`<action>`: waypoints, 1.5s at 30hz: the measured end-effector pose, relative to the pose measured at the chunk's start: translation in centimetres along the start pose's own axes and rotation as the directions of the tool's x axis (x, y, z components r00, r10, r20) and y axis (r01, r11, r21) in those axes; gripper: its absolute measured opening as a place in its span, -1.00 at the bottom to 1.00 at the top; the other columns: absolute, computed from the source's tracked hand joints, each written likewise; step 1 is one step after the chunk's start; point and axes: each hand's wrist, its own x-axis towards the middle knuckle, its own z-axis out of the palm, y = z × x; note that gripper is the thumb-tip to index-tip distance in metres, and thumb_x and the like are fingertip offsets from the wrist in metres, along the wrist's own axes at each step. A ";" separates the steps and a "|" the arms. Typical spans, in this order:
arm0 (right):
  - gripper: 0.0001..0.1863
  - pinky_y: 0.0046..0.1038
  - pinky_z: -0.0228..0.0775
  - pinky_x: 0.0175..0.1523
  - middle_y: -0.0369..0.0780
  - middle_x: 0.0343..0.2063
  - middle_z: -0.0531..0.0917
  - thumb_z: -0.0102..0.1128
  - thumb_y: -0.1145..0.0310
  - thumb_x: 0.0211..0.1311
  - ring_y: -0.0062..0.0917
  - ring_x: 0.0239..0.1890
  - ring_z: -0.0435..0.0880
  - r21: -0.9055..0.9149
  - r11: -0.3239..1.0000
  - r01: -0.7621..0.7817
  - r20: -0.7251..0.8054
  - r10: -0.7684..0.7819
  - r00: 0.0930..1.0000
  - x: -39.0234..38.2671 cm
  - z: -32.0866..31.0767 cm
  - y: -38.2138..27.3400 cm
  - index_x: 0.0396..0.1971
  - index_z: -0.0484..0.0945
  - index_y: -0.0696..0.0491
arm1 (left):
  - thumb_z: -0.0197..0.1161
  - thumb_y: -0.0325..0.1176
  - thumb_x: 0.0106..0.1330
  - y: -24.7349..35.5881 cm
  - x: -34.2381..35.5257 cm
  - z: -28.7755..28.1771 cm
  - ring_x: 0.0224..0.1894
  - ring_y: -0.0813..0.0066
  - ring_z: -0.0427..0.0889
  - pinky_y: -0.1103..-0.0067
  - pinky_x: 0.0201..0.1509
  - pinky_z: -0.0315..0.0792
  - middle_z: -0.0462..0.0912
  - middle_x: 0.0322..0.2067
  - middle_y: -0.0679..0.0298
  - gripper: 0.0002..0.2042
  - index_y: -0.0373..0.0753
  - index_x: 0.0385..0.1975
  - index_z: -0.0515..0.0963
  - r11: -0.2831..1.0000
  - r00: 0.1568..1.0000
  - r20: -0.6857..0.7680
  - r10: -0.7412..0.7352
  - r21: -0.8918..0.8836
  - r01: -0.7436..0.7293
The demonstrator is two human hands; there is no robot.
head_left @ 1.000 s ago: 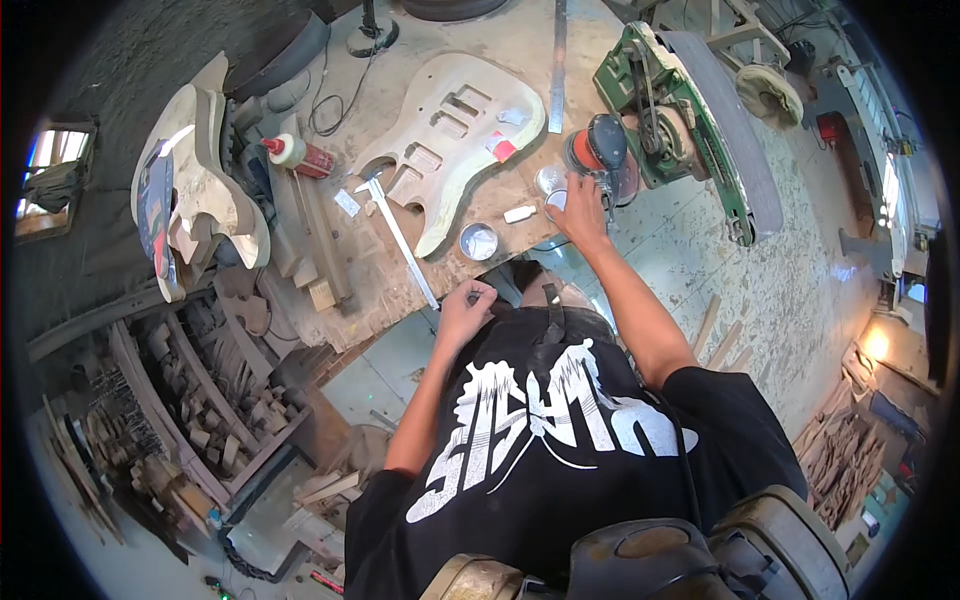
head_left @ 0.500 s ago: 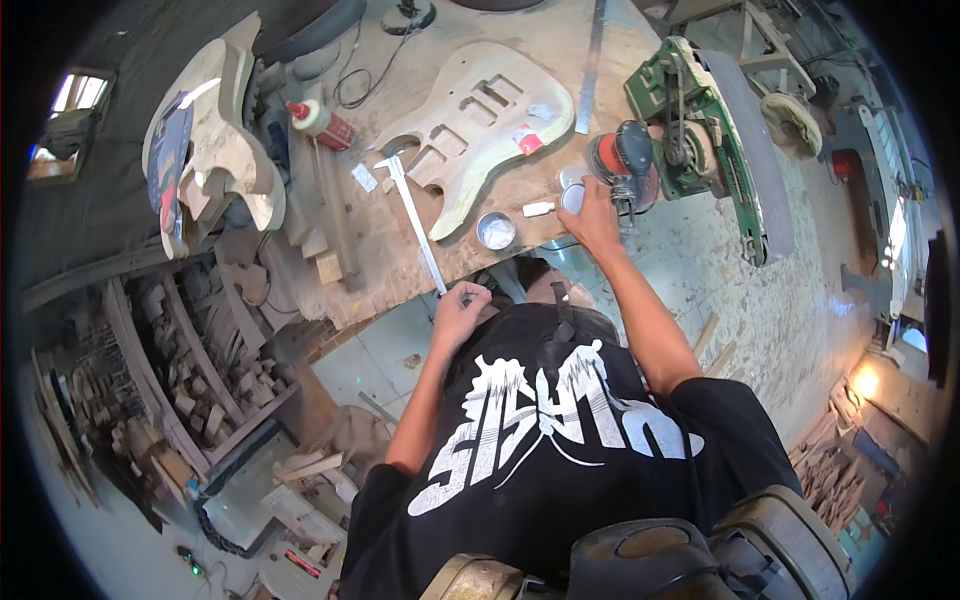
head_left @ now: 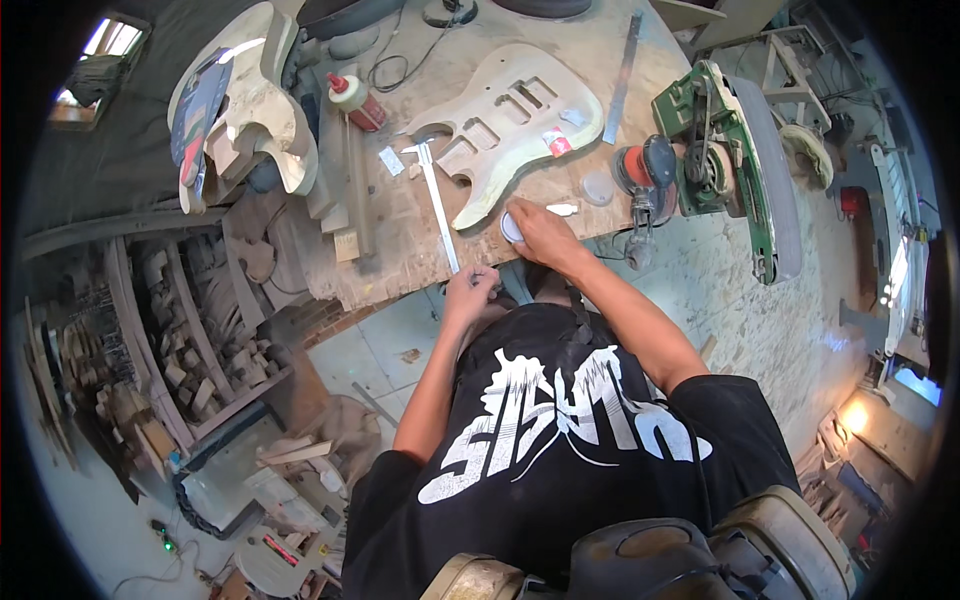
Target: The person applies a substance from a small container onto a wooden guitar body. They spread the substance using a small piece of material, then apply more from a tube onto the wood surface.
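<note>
Presently, the right hand (head_left: 548, 240) has its fingers bent round a flat, pale round disc (head_left: 511, 229) near the front edge of the worn wooden counter (head_left: 385, 272), just beside the cream-coloured wooden guitar body (head_left: 512, 126). Left hand (head_left: 469, 295), near the silver metal caliper (head_left: 437, 206): fingers curled, contents undeterminable.

Just below the guitar body (head_left: 502, 130), the right grip (head_left: 545, 238) hides part of a round pale lid (head_left: 511, 229) and whatever lies beneath. Farther below it, whether the left grip (head_left: 468, 296) encloses anything cannot be told. Above it, the frame's edge crops a dark disc (head_left: 545, 7).
</note>
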 end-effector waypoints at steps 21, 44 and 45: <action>-0.44 -0.12 0.26 0.38 0.14 0.23 0.49 0.11 0.36 0.19 -0.03 0.30 0.46 -0.467 0.877 0.114 0.153 -0.047 0.987 0.9 1.4 0.5 0.16 0.46 0.39 | 0.41 -0.21 0.21 4.6 7.8 4.4 -0.20 0.20 0.75 0.34 -0.08 0.56 0.77 -0.27 0.12 -0.69 -0.28 -0.16 0.64 0.901 0.968 -0.238 0.073 0.432 0.038; -0.39 -0.10 0.34 0.31 0.09 0.18 0.47 0.36 0.32 0.12 0.09 0.20 0.45 0.064 0.934 -0.353 -0.249 0.357 0.900 -0.6 -2.3 9.9 0.18 0.45 0.19 | 0.46 -0.15 0.19 0.2 8.2 3.9 -0.08 0.16 0.65 0.30 -0.02 0.51 0.58 -0.02 -0.04 -0.36 -0.41 0.17 0.41 0.904 0.893 -0.237 0.382 0.295 -0.309; -0.38 -0.10 0.34 0.31 0.11 0.21 0.44 0.35 0.32 0.13 0.09 0.20 0.45 -0.077 0.896 -0.437 -0.300 0.397 0.867 -0.8 -3.0 11.0 0.20 0.43 0.18 | 0.47 -0.11 0.16 1.4 7.1 4.2 -0.04 0.13 0.62 0.30 0.04 0.50 0.54 0.03 -0.06 -0.30 -0.39 0.22 0.38 0.890 0.896 -0.215 0.389 0.337 -0.306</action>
